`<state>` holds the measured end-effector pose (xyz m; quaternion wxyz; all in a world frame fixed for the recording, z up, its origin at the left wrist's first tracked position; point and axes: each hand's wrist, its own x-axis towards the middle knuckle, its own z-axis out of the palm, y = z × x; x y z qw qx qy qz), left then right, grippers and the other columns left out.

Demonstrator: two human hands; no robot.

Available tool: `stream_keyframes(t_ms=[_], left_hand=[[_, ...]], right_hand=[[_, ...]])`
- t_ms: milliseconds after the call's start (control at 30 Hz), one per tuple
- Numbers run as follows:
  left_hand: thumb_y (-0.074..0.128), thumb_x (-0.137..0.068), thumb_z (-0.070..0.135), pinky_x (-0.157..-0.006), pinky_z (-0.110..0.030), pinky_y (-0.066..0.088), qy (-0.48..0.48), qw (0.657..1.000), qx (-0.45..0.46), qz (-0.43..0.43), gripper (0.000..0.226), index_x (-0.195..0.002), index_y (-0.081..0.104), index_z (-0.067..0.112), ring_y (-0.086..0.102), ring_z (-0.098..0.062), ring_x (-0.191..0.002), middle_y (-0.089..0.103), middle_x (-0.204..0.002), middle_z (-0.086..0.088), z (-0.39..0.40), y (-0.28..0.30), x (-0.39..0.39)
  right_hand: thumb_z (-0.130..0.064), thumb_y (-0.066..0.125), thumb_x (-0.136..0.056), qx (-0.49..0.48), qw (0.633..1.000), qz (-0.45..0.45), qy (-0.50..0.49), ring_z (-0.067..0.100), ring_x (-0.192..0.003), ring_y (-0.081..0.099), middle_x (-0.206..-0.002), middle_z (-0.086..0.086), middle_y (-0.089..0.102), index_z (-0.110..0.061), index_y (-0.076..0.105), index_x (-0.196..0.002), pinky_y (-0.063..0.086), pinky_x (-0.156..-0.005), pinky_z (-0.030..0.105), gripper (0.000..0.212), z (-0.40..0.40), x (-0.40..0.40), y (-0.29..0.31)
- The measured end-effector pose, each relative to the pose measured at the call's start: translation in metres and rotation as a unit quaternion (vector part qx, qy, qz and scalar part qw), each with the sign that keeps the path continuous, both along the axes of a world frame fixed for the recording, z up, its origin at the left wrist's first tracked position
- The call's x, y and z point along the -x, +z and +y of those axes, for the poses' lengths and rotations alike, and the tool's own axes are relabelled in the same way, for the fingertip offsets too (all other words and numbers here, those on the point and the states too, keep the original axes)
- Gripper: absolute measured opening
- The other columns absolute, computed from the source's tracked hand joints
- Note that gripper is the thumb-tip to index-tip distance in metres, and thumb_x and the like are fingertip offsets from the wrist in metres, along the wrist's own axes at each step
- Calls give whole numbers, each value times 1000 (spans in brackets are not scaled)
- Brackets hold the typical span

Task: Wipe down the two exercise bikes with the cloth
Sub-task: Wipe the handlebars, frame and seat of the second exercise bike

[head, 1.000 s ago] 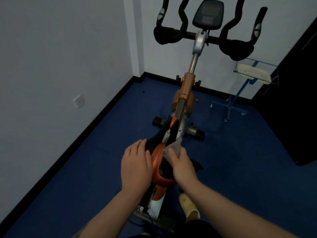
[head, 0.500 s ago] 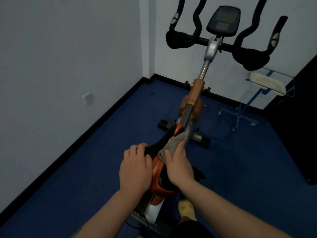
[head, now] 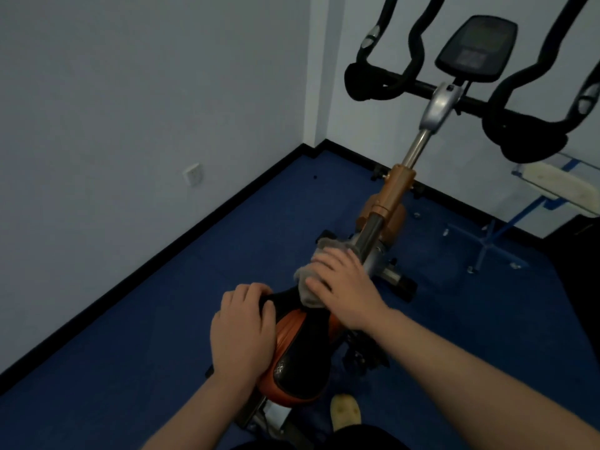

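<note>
Right hand (head: 345, 289) is flat on the cloth (head: 306, 280), fingers spread and fairly straight, pressing the grey rag onto the nose of the seat (head: 300, 345), right where it meets the bike's (head: 394, 193) frame tube. Cloth is bunched under the palm, with a bit poking out past the fingertips twd the tube. Left hand (head: 242, 332) sits on the seat's left side, fingers curled over the edge, gripping it. Seat is orange w/ a black centre, pointing away from the camera. Beyond it the tube runs up through an orange sleeve to a silver post, then black handlebars (head: 519, 138) and a dark console (head: 475, 48) at top. Bike stands on blue floor (head: 162, 319) near the room corner; white wall (head: 130, 92) on the left w/ a socket (head: 193, 173). A blue stand (head: 487, 245) is off to the right, well apart. One pale shoe (head: 345, 412) shows just beside the seat post, bottom centre.
</note>
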<state>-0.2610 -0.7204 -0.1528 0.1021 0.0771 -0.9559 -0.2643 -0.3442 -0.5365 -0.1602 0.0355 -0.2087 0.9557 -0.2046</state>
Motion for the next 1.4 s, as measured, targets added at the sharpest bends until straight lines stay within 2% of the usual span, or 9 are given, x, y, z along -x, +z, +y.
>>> stream_keyframes(t_ms=[133,300,400,667,800,1000,1133,1267,1400], left_hand=[[43,-93,32,-67,-31,45,20,1000,-8,4,18,-98,60,28,48,-7,-91,57,-98,14,2,0,0],[45,-94,28,-65,-29,44,41,999,-8,6,17,-98,62,27,48,-7,-90,59,-96,13,4,-1,-3],[52,-95,20,-68,-28,42,63,998,-25,9,13,-100,63,25,48,-5,-92,59,-98,14,6,0,-5],[52,-95,18,-75,-33,46,140,989,-52,19,14,-98,64,24,49,-6,-92,58,-100,12,12,1,-9],[47,-97,20,-76,-27,39,203,974,-98,30,17,-99,63,25,44,-1,-94,56,-101,14,20,1,-10],[45,-99,21,-77,-28,36,271,953,-134,38,17,-103,61,25,45,-5,-99,52,-100,15,27,1,-11],[44,-101,25,-88,-25,33,295,938,-176,38,20,-116,57,20,43,-8,-109,49,-109,10,36,1,-17],[47,-100,26,-104,-28,30,305,924,-226,40,40,-139,42,20,37,-8,-124,42,-137,4,50,-4,-35],[48,-98,33,-119,-40,23,281,914,-287,56,54,-148,26,32,26,-6,-140,26,-154,10,58,-12,-52]], right_hand=[[-58,8,-91,-26,998,19,-62,22,-107,52,-101,-5,66,-26,72,-94,33,-102,39,71,-15,20,0],[-57,13,-93,-62,987,33,141,14,-106,53,-103,-11,66,-32,68,-106,30,-100,36,62,-8,13,10],[-58,10,-92,-109,992,30,54,21,-96,58,-95,-6,67,-29,70,-96,37,-82,37,66,0,44,9],[-51,21,-96,-70,972,85,210,18,-100,57,-102,-6,65,-29,65,-110,41,-96,40,51,3,24,5],[-46,13,-93,-129,987,64,72,31,-84,60,-86,4,65,-22,62,-84,43,-69,40,55,6,51,1],[-47,24,-98,-68,968,115,212,23,-85,61,-90,-3,68,-26,67,-98,44,-85,41,49,-10,20,2],[-47,25,-101,-73,992,5,106,26,-90,63,-91,2,70,-24,61,-78,39,-71,36,48,-2,51,10],[-36,15,-94,-129,962,128,206,31,-93,64,-99,5,71,-21,65,-99,39,-77,38,53,-30,14,12],[-47,21,-103,-100,952,3,289,29,-109,60,-123,0,66,-35,54,-129,42,-89,39,44,-34,23,23]])
